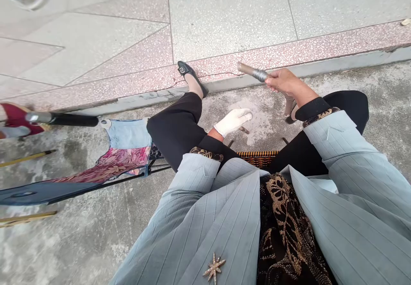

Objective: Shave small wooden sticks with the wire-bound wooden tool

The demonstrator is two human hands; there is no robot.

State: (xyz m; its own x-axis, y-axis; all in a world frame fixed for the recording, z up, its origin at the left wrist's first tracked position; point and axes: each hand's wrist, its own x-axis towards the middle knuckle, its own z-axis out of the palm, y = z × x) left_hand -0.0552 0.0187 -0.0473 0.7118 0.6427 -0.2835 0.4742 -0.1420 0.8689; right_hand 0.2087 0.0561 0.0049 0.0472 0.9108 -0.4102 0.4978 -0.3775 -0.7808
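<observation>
And now the wire-wound stick is gripped by the right hand, its long axis pointed leftward, ahead of the gloved left hand, whose grip can't be told.

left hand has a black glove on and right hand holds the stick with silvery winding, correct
Not quite: the glove on the left hand is white, not black, as the head view shows. The right hand does hold the stick with the silvery winding.

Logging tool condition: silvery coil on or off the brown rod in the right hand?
On: the silvery coil circles the brown rod in close turns by the right hand.
</observation>
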